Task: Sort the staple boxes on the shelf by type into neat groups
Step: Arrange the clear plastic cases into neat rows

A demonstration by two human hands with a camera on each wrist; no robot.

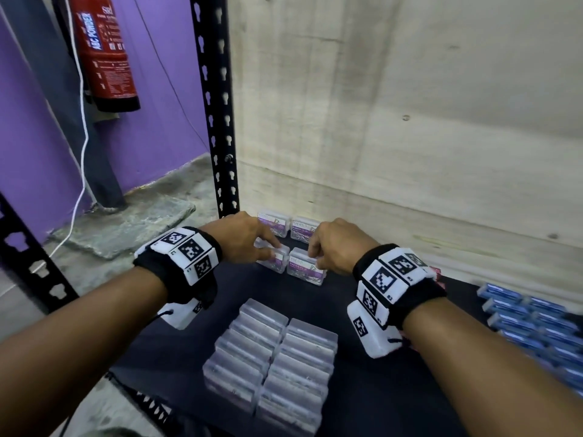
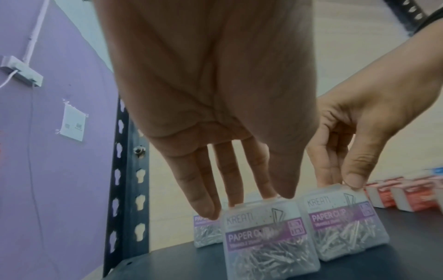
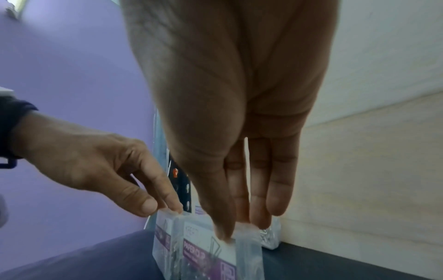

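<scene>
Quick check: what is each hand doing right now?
Left hand: pinches the left front paper clip box.
Right hand: pinches the right front paper clip box.

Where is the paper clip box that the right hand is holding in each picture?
Head view: the paper clip box stands mid-frame, front right of four, under the right hand.
Left wrist view: it is the box right of centre, pinched at its top edge by the right hand.
Right wrist view: it is the box at bottom centre, under the fingertips.
Shared landmark: the black perforated shelf post.

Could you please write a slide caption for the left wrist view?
Left hand and right hand each pinch a clear paper clip box on the dark shelf.
</scene>
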